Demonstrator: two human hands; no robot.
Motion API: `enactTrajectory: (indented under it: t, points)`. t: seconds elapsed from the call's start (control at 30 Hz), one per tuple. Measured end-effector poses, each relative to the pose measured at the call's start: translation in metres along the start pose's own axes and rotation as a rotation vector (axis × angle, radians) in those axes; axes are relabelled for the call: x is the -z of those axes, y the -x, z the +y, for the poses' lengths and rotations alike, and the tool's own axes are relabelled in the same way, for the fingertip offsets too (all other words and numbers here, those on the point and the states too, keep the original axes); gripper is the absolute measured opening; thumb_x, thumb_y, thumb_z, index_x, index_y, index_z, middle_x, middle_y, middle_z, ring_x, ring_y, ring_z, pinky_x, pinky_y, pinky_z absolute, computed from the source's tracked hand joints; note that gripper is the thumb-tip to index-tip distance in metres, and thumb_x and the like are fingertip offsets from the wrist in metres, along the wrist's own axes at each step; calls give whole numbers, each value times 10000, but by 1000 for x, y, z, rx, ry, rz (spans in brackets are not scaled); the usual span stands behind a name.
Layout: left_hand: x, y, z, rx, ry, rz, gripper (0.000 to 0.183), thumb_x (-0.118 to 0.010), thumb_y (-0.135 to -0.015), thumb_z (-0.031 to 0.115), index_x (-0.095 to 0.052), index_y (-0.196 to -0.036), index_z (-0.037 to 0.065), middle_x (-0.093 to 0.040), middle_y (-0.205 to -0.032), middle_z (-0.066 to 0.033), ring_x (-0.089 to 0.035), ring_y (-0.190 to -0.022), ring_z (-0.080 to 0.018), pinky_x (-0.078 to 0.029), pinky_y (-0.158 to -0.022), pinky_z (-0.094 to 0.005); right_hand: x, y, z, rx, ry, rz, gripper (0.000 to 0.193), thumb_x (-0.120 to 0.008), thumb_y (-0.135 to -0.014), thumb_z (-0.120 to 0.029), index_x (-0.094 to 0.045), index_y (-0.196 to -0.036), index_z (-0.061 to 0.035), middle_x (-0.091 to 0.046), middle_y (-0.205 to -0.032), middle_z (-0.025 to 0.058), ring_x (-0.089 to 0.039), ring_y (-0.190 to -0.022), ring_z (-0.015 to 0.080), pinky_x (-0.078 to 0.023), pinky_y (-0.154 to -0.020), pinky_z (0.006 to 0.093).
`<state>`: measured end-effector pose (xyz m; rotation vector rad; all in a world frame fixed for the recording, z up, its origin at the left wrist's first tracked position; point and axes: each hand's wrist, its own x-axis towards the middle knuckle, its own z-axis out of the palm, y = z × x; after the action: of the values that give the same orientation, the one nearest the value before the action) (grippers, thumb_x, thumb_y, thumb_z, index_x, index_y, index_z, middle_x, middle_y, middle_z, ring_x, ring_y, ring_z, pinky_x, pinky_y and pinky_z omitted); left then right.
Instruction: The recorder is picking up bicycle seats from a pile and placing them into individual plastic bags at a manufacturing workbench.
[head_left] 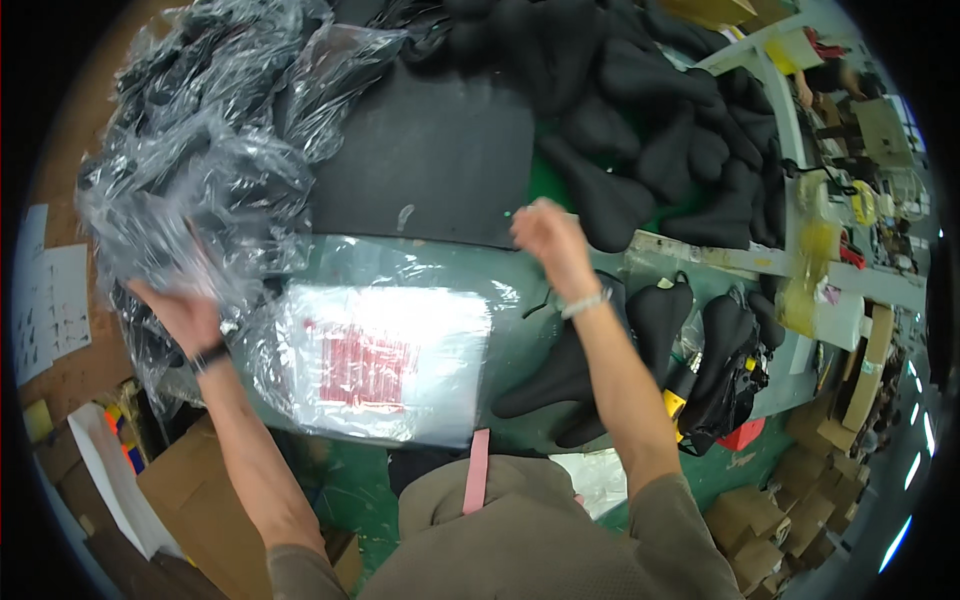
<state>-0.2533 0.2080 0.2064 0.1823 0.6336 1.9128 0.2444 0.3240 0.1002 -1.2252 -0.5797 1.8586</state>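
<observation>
Above the green table (518, 338), right fingers (533, 226) curl

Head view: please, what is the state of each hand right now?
Left hand: at the clear plastic, blurred; whether it grips cannot be told.
Right hand: loosely closed, no held thing visible.

Before you on the table (515, 345) lies a flat plastic bag (450, 375), with a mat (430, 160) just behind it. Wrapped saddles (210, 130) heap up on the left, your left hand (180, 310) at their near side. Loose saddles (600, 190) pile behind on the right (more saddles (660, 310) lie nearer you, right of the bag). Your right hand (550, 240) is beside the mat's near right corner. Boxes (750, 515) sit beyond the table, right.
</observation>
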Motion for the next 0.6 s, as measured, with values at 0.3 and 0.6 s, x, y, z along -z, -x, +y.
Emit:
enactTrajectory:
  t: [0.3,0.6]
  points:
    - [10,163,-240,141,-1796,-351,337,-843,-715,217,-639,-916,39,-648,-921,-132,-631,-883,-304,-510,-784,-395,67,-194,-2,-285,-910,481,886,-766,-740,-640,-445,-1230,25,-591,-1073,128,-614,-992,279,-535,-874,425]
    - [77,254,-314,108,-1986,-476,220,-722,-830,252,-626,-849,55,-566,-883,-109,-563,-888,-311,-465,-782,-441,68,-101,-22,-114,-742,468,689,-640,-854,-496,-465,-1258,35,-540,-1271,144,-533,-1198,323,-434,-1046,508]
